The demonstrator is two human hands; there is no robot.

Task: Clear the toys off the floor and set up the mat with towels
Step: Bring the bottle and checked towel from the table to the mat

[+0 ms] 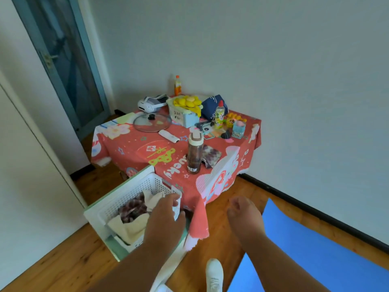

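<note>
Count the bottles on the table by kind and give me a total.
Clear brown water bottle with a white lid: 1
Orange drink bottle with an orange cap: 1
Yellow-green squeeze bottle with a red cap: 1
Total: 3

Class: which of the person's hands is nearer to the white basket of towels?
Left. The left hand rests on the near corner of the white basket, fingers on its rim. The right hand hangs apart to the basket's right, over the floor beside the blue mat.
</note>
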